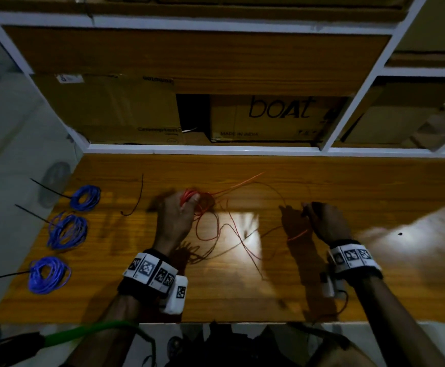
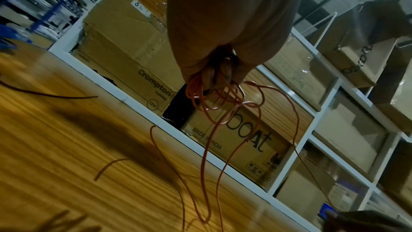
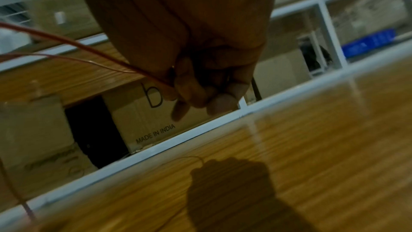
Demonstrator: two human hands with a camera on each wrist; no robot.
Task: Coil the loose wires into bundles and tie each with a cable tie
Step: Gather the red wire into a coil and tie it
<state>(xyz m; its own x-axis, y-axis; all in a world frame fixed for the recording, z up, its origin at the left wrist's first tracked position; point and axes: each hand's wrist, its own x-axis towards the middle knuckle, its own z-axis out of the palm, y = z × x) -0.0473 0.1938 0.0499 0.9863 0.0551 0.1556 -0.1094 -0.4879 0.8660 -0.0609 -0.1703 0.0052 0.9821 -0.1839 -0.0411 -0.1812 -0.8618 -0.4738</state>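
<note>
Two hands work one red wire [image 1: 217, 229] above the wooden table [image 1: 322, 181]: your left hand [image 1: 175, 221] grips gathered loops, your right hand [image 1: 327, 221] pinches the trailing strand. Feed slack evenly, keeping loops equal.

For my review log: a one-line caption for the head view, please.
Left hand grips orange wire loops, right hand pinches its strand; three tied blue bundles lie left.
</note>
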